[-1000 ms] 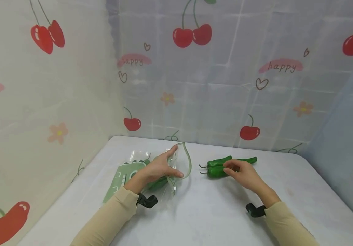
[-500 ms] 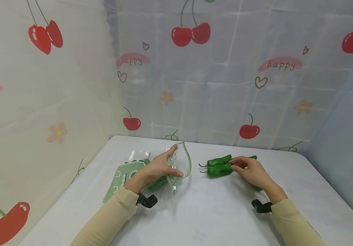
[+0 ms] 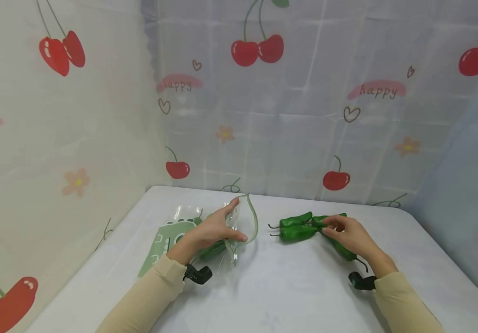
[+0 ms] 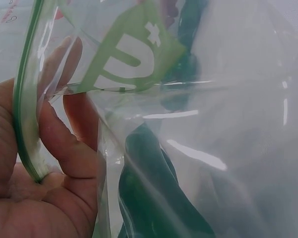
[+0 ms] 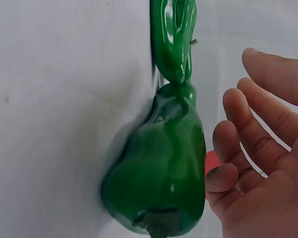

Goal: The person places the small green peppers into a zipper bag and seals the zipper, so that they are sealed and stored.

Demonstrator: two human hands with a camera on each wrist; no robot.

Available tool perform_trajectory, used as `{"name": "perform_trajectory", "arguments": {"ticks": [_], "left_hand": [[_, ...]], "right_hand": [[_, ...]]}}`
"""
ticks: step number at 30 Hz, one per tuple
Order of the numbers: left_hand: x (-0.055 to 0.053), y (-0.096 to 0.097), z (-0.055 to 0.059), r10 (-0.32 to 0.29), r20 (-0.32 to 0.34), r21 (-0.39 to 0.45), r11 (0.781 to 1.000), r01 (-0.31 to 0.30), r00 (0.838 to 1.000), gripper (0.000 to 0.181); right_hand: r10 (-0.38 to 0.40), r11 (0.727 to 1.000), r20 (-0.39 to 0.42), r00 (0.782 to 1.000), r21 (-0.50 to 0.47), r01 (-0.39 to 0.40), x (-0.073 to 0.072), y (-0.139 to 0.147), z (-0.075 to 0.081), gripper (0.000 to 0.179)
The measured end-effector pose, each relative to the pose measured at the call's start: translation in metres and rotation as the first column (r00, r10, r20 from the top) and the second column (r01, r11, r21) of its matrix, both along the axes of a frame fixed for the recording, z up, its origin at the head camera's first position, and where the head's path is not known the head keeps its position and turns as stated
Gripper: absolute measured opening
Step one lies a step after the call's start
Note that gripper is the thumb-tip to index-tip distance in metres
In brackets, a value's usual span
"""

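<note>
My left hand [image 3: 211, 231] grips the mouth of a clear zip bag [image 4: 238, 129], thumb and index finger spread wide at its green zip edge [image 4: 25, 99]. Through the plastic shows a green pepper [image 4: 154, 188]. My right hand [image 3: 349, 233] hovers over several green peppers on the table, fingers loosely bent and holding nothing. Two of these, a back pepper [image 3: 296, 219] and a front pepper [image 3: 297, 233], lie side by side. Another pepper [image 3: 340, 249] points its stem toward me below the hand; its broad end shows large in the right wrist view, apart from the fingers.
The bag's printed green panel [image 3: 168, 238] lies flat on the white table [image 3: 263, 291] at the left. Cherry-printed curtains [image 3: 284, 120] stand behind the table and along both sides.
My right hand has drawn back to the right across the peppers, and the pepper with its stem toward me shows more fully. My left hand and the bag have stayed put.
</note>
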State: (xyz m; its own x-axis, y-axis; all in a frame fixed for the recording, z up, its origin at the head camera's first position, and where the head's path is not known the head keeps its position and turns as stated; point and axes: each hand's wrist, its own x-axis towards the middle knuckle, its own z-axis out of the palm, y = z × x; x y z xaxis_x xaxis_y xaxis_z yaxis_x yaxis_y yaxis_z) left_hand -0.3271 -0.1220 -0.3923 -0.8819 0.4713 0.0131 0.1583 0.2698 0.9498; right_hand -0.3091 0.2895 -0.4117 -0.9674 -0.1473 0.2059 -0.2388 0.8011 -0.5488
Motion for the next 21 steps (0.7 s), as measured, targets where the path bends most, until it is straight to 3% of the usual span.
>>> {"name": "perform_trajectory", "arguments": {"ticks": [14, 21], "left_hand": [[-0.002, 0.0, -0.002, -0.004, -0.014, 0.004, 1.0, 0.004, 1.0, 0.126], [0.0, 0.0, -0.001, 0.005, -0.002, 0.0, 1.0, -0.005, 1.0, 0.126]], "right_hand": [[-0.085, 0.996, 0.127, 0.988, -0.01, 0.087, -0.002, 0.021, -0.011, 0.05], [-0.09, 0.996, 0.202, 0.975, 0.007, 0.091, 0.0, 0.025, -0.013, 0.059]]}}
